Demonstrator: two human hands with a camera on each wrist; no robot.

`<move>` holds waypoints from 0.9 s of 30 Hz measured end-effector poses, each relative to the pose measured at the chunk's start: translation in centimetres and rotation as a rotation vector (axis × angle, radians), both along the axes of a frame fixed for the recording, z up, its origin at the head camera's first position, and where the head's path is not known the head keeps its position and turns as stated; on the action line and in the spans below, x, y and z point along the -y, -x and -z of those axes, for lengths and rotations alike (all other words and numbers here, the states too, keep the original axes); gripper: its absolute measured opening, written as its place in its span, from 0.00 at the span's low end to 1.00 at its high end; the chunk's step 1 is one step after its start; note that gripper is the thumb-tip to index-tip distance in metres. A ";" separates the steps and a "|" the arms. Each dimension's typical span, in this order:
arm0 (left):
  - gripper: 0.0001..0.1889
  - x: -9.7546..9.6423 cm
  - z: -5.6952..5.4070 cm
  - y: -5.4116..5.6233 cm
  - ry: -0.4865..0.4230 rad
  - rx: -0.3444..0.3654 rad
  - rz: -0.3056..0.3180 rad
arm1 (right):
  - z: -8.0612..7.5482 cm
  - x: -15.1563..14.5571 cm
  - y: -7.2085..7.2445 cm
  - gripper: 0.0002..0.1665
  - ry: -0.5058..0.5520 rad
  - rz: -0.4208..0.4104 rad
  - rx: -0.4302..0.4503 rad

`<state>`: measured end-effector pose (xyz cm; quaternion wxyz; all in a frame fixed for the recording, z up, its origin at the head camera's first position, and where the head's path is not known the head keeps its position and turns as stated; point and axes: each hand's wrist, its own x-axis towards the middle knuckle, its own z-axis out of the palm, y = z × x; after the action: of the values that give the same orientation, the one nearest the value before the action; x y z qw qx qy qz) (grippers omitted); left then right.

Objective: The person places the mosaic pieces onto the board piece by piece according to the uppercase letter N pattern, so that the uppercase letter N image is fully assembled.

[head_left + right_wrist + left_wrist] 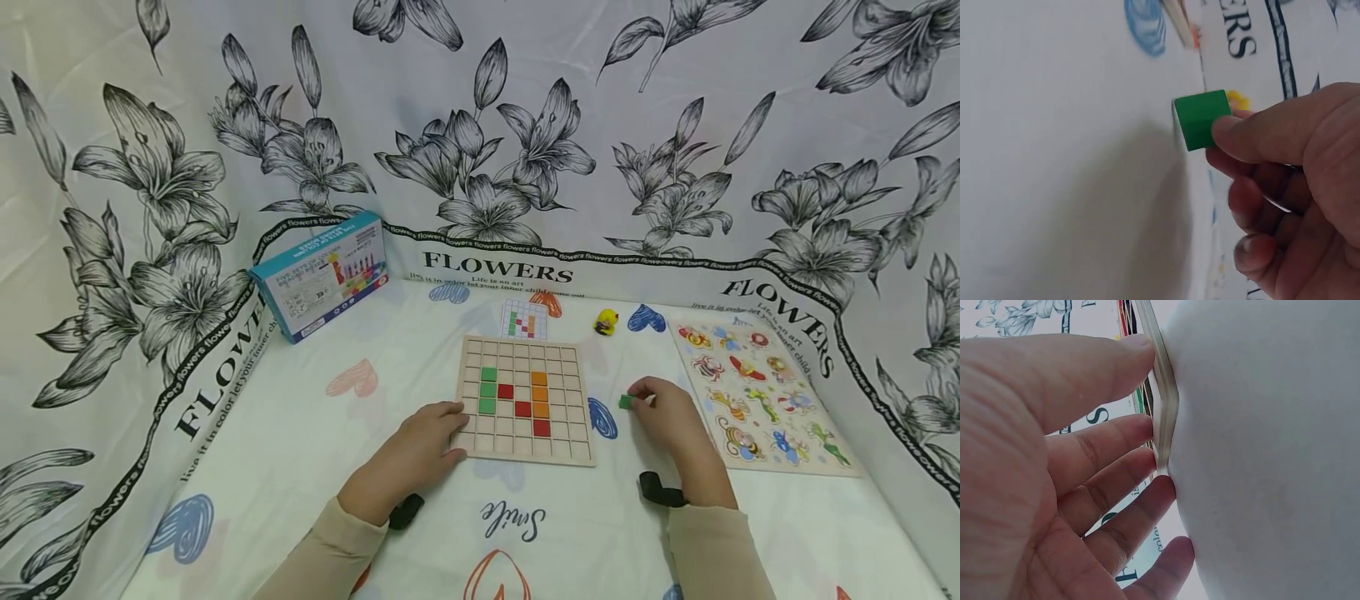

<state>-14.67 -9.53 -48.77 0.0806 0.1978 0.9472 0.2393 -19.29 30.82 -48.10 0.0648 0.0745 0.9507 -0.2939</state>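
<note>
A wooden grid board (567, 450) lies in front of me with colored square tiles in its cells. Three green tiles (487, 390) form a column, three red tiles (522, 409) step down diagonally, and three orange tiles (540, 394) stand in a column at right. My left hand (423, 446) rests against the board's left edge, its thumb and fingertips touching the side in the left wrist view. To the right of the board, my right hand (663, 412) pinches a green tile (1200, 119) between thumb and index finger.
A pattern card (523, 319) with colored squares lies behind the board. A small yellow duck toy (606, 322) stands right of it. An insect picture board (761, 392) lies at right, and a blue-and-white box (322, 275) stands at back left. Flower-printed cloth (480, 150) walls the back.
</note>
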 end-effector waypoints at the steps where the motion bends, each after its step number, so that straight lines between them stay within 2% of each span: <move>1: 0.29 0.0 0.0 0.0 0.002 0.000 -0.001 | -0.2 0.5 -0.1 0.10 -0.014 0.005 -0.025; 5: 0.29 0.1 0.0 -0.1 0.005 0.000 -0.003 | -1.7 4.3 -0.4 0.09 -0.025 -0.027 -0.150; 8: 0.29 0.3 0.0 0.0 0.007 -0.002 -0.003 | -2.3 8.7 -0.8 0.07 0.057 -0.099 -0.203; 12: 0.29 0.4 0.1 0.1 0.006 -0.007 0.001 | -1.9 14.4 -1.2 0.03 0.201 -0.185 -0.191; 15: 0.28 0.4 0.1 0.2 -0.002 -0.015 0.013 | -1.1 17.4 -1.2 0.01 0.255 -0.221 -0.175; 19: 0.27 0.4 0.0 0.3 -0.018 -0.022 0.033 | 0.0 19.3 -1.1 0.03 0.239 -0.226 -0.176; 23: 0.27 0.4 0.1 0.2 -0.012 -0.036 0.046 | 0.7 19.7 -1.1 0.05 0.198 -0.234 -0.160; 27: 0.27 0.5 0.1 0.2 -0.005 -0.038 0.043 | 0.9 19.7 -1.3 0.07 0.164 -0.280 -0.140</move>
<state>-14.86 -9.99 -48.82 0.0672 0.2230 0.9434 0.2360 -17.96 11.15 -48.99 0.0445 -0.0850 0.9268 -0.3632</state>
